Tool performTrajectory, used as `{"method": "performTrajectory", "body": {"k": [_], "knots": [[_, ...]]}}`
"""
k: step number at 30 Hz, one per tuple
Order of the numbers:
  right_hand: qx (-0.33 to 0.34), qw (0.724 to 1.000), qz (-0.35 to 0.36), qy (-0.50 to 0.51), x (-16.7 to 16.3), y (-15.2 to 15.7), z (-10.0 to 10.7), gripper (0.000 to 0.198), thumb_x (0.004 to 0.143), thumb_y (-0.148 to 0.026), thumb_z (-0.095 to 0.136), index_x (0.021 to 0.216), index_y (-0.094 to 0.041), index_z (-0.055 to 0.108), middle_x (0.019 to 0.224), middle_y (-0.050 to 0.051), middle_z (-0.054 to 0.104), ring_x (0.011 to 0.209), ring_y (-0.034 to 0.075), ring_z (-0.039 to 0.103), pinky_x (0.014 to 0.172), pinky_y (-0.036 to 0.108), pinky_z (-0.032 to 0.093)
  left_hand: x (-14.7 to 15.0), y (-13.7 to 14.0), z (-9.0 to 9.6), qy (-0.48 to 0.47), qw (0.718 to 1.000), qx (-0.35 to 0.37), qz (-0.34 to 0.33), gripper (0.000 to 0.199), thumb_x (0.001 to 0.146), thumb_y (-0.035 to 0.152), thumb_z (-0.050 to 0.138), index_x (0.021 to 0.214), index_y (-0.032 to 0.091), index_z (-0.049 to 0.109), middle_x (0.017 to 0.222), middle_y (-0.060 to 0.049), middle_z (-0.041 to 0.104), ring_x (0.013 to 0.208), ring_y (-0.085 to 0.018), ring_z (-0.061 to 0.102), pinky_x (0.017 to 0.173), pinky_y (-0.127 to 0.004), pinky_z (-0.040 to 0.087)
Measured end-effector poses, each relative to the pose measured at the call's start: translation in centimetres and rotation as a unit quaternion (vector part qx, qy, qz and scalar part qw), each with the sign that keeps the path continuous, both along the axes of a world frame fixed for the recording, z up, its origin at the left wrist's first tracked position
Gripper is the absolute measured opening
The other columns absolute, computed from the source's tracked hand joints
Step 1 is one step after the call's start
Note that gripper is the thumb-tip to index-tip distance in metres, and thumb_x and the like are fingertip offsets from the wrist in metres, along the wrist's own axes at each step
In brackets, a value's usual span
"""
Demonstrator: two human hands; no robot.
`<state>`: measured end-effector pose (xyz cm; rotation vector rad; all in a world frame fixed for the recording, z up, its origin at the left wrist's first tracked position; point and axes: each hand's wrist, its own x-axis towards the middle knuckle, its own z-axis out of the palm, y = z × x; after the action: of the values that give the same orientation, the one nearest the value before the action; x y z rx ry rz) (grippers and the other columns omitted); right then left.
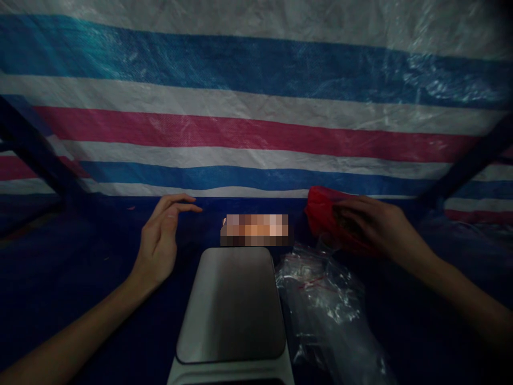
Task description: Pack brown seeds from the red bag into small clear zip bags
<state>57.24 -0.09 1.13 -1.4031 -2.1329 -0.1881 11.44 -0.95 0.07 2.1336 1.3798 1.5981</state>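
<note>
Here, everything is placed in relation to the scale [231,310], a flat device with a bare metal platform that is set on the dark blue surface [72,278] near the lower middle of the view.

Well to the left of the scale, the left hand [160,240] is seen above the dark surface. Its fingers are held loosely curled and apart, and nothing is gripped or touched by them.

Just behind the far edge of the scale, a small blurred patch is seen; what lies there cannot be told.

Directly right of the scale, and touching its side, a heap of clear plastic bags [328,305] with thin red strips is spread over the surface toward the lower right.

Beyond that heap, to the right of the scale's far corner, a red plastic bag [320,214] is found. The right hand [372,224] is laid over it, with the fingers closed around its crumpled top, so the bag is gripped. Whether anything is held inside the bag cannot be told.

Behind the scale, the whole background is filled by a striped tarpaulin [256,133] in white, blue and red bands.
</note>
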Motion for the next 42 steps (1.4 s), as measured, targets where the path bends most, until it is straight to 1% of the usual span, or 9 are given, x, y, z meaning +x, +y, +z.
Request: {"method": "performTrajectory", "body": {"k": [5,10,16,21,27,33,38,40,42], "knots": [[0.009,1.000,0.004,0.004,-0.5,-0.4,0.8,0.033,0.102,-0.029,0.047,0.118,-0.023,0.075,0.114,0.010,0.075,0.098,0.029,0.074,0.091,0.046,0.060,0.1,0.4,0.1,-0.004,1.000,-0.012,-0.006,0.049,0.110,0.042,0.030,0.101,0.021,0.073,0.124,-0.005,0.066,0.124,-0.024,0.059,0.117,-0.044,0.042],[0.001,1.000,-0.017,-0.024,-0.5,-0.5,1.3,0.037,0.104,-0.034,0.046,0.124,-0.019,0.074,0.117,0.013,0.075,0.099,0.032,0.074,0.091,0.050,0.059,0.1,0.6,0.1,0.001,1.000,-0.018,-0.010,0.049,0.111,0.042,0.029,0.101,0.021,0.072,0.120,-0.005,0.066,0.122,-0.023,0.060,0.117,-0.044,0.041],[-0.043,0.999,-0.013,-0.021,-0.3,0.1,0.5,0.046,0.098,-0.045,0.060,0.138,-0.022,0.067,0.132,0.013,0.072,0.113,0.032,0.071,0.099,0.050,0.057,0.2,0.8,0.0,0.006,1.000,-0.011,-0.014,0.049,0.110,0.041,0.029,0.103,0.019,0.072,0.118,-0.007,0.065,0.119,-0.023,0.060,0.115,-0.041,0.042],[-0.083,0.996,0.008,-0.038,0.1,0.8,-0.8,0.038,0.094,-0.037,0.059,0.124,-0.020,0.073,0.130,0.015,0.071,0.115,0.031,0.070,0.102,0.049,0.057,0.1,1.1,-0.4,-0.011,1.000,-0.009,-0.020,0.047,0.111,0.041,0.031,0.101,0.020,0.072,0.117,-0.005,0.065,0.118,-0.022,0.061,0.112,-0.040,0.043],[-0.051,0.998,0.005,-0.028,0.1,0.7,-0.1,0.026,0.096,-0.033,0.052,0.100,-0.022,0.075,0.105,0.011,0.076,0.095,0.030,0.073,0.088,0.048,0.058,0.0,1.2,-0.5,-0.011,1.000,-0.009,-0.027,0.045,0.111,0.038,0.032,0.102,0.021,0.072,0.114,-0.004,0.066,0.115,-0.019,0.060,0.109,-0.035,0.042],[-0.027,1.000,-0.001,-0.012,0.4,0.7,0.2,0.023,0.093,-0.026,0.053,0.094,-0.022,0.075,0.101,0.010,0.078,0.092,0.031,0.074,0.086,0.047,0.058,0.0,1.2,-0.5,-0.017,0.999,-0.016,-0.036,0.045,0.111,0.038,0.031,0.102,0.020,0.072,0.113,-0.004,0.066,0.113,-0.019,0.060,0.106,-0.036,0.042],[0.013,1.000,-0.015,0.017,-0.4,-0.1,1.2,0.026,0.098,-0.030,0.051,0.103,-0.022,0.076,0.108,0.011,0.076,0.096,0.030,0.074,0.091,0.049,0.059,-0.1,1.1,-0.5,-0.022,0.999,-0.018,-0.033,0.045,0.111,0.038,0.031,0.103,0.019,0.071,0.114,-0.004,0.066,0.114,-0.019,0.060,0.107,-0.037,0.042],[0.036,0.999,-0.027,0.024,-0.7,-0.3,1.3,0.028,0.098,-0.037,0.056,0.113,-0.023,0.075,0.121,0.012,0.073,0.108,0.031,0.072,0.099,0.050,0.058,-0.1,1.0,-0.5,-0.017,0.999,-0.024,-0.027,0.044,0.111,0.037,0.031,0.103,0.019,0.071,0.114,-0.005,0.066,0.114,-0.020,0.060,0.107,-0.036,0.042],[0.035,0.998,-0.041,0.026,-0.5,-0.2,1.0,0.041,0.094,-0.045,0.064,0.129,-0.023,0.069,0.135,0.015,0.066,0.120,0.034,0.068,0.105,0.052,0.056,-0.2,1.0,-0.5,-0.016,0.999,-0.029,-0.025,0.044,0.110,0.036,0.031,0.103,0.019,0.071,0.114,-0.005,0.066,0.115,-0.020,0.059,0.107,-0.036,0.042]]}}
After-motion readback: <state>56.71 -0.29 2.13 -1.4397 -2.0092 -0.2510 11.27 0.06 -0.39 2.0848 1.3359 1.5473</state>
